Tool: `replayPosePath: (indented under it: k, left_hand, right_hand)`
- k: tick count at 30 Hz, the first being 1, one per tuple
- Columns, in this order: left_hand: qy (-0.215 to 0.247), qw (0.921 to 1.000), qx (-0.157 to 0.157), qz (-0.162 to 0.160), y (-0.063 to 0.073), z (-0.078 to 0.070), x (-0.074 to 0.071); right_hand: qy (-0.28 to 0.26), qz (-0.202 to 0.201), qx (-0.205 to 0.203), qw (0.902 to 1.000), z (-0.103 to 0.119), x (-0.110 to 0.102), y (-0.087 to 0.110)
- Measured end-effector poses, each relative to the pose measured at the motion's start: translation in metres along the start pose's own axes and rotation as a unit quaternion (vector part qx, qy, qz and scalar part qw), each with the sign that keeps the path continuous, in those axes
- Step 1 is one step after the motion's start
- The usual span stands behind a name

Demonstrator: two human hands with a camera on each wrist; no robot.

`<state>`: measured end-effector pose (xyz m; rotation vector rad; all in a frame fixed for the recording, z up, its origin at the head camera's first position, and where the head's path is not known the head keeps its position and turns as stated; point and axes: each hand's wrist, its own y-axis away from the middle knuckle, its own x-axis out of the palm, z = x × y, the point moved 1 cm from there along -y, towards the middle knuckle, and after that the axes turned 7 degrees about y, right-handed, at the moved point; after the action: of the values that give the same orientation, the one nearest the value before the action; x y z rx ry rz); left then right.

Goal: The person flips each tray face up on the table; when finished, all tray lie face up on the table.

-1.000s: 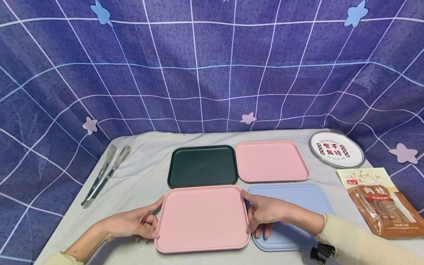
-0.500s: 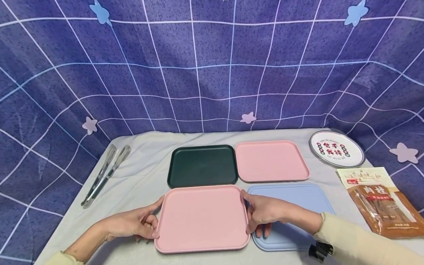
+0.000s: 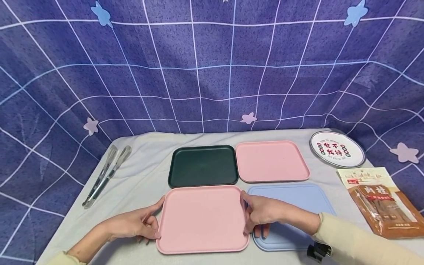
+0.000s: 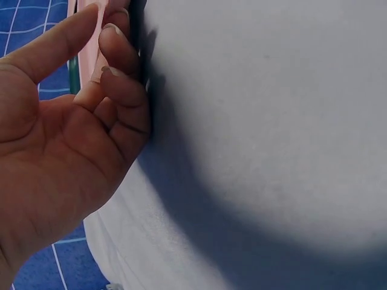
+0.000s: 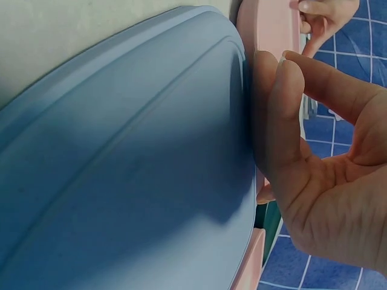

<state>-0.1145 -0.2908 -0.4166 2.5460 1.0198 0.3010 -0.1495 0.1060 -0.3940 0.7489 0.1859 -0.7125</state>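
Note:
A pink rectangular tray (image 3: 202, 219) lies at the front middle of the cloth-covered table, held from both sides. My left hand (image 3: 135, 222) grips its left edge, index finger stretched toward the far corner and thumb at the near rim. In the left wrist view the other fingers of the left hand (image 4: 72, 139) are curled low beside the cloth. My right hand (image 3: 265, 209) holds the right edge in a mirrored way, over a corner of the light blue tray (image 3: 298, 197). From the right wrist, the right hand (image 5: 332, 175) has its thumb at the pink rim.
Behind the front tray sit a dark green tray (image 3: 203, 166) and a second pink tray (image 3: 271, 161), side by side. Metal tongs (image 3: 107, 175) lie at the left. At the right are a white plate with red lettering (image 3: 336, 151) and a brown food packet (image 3: 379, 202).
My right forearm and thumb have shifted very slightly left. The front pink tray and both hands otherwise stay in place.

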Motion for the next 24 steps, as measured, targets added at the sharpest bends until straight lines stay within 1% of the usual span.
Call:
replayPosePath:
  k: [3,7,11,18,24]
  left_hand:
    - [0.0,1.0,-0.003,0.001,-0.0006,0.0003,0.0001]
    - [-0.002,0.9999,-0.013,-0.006,-0.001,0.0,0.0005]
    - [-0.005,0.9998,-0.014,-0.014,-0.0009,-0.0006,0.0022]
    - [-0.008,0.9991,-0.034,-0.024,-0.0018,-0.0027,0.0029]
    - [-0.012,0.9987,-0.042,-0.028,-0.0012,-0.0042,0.0029]
  right_hand:
    - [-0.001,-0.001,-0.001,1.0,-0.0004,0.0002,0.0002]
    - [-0.004,0.002,-0.008,1.0,-0.0013,0.0006,0.0004]
    - [-0.006,0.006,-0.008,0.9999,-0.0019,0.001,0.0004]
    - [0.005,0.006,-0.007,0.9999,-0.0025,0.0,0.0002]
    - [0.006,0.006,-0.005,1.0,-0.0018,-0.0005,0.0002]
